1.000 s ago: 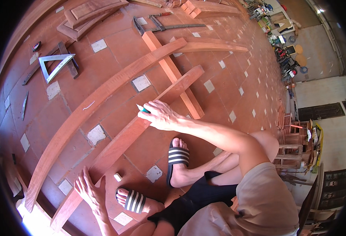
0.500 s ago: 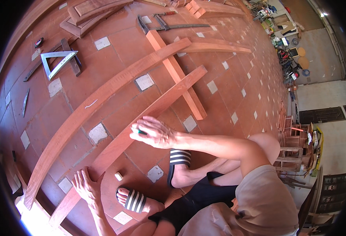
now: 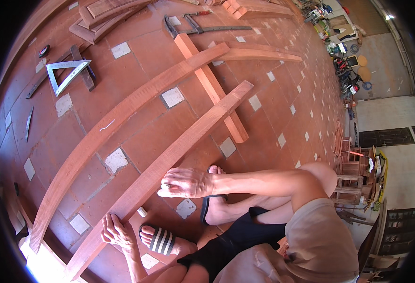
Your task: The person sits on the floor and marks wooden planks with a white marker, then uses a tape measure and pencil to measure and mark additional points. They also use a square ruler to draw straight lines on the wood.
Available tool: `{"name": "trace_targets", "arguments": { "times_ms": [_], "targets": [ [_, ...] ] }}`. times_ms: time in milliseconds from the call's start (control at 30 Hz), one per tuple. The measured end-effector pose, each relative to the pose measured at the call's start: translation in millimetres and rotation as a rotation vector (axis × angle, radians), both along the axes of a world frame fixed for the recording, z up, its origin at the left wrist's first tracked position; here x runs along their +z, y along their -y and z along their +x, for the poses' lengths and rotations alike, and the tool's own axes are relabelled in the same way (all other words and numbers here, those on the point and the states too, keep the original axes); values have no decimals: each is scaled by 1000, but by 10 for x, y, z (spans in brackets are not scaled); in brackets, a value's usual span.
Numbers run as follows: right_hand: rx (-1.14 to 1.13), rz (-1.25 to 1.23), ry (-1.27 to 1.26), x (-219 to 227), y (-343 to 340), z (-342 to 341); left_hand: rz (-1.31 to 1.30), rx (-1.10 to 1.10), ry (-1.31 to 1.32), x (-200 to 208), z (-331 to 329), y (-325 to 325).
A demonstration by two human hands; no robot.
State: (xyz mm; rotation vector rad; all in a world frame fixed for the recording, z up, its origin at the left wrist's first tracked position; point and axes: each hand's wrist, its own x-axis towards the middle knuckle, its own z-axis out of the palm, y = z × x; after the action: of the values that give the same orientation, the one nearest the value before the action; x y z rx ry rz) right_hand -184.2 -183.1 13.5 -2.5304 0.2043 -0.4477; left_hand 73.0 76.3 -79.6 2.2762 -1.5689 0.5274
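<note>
Tiled floor (image 3: pixel 141 61), long reddish-brown wooden beam (image 3: pixel 169 159), squared end, left hand (image 3: pixel 118 233) touching.

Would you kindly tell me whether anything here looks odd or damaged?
A thin white squiggle stands out on the reddish outer curved beam; mark or scrap, I can't tell. Between that and the beam at the left hand, one pale floor tile looks ragged-edged, unlike squarer ones.

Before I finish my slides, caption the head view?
Left hand and right hand at a wooden beam, tiled floor below.
</note>
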Motion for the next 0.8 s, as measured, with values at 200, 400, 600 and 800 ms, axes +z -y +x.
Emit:
{"name": "trace_targets", "arguments": {
  "times_ms": [200, 400, 600, 800],
  "targets": [
    [47, 84, -29, -17, -29, 46, -68, 13, 52, -46, -51, 16],
    [94, -11, -3, 19, -26, 79, -95, 17, 58, -119, -77, -31],
    [113, -20, 13, 83, -74, 99, -118, 42, 96, -195, -105, -51],
    [138, -47, 67, 66, -138, 98, -145, 72, 92, -180, -155, -4]
  ]
}}
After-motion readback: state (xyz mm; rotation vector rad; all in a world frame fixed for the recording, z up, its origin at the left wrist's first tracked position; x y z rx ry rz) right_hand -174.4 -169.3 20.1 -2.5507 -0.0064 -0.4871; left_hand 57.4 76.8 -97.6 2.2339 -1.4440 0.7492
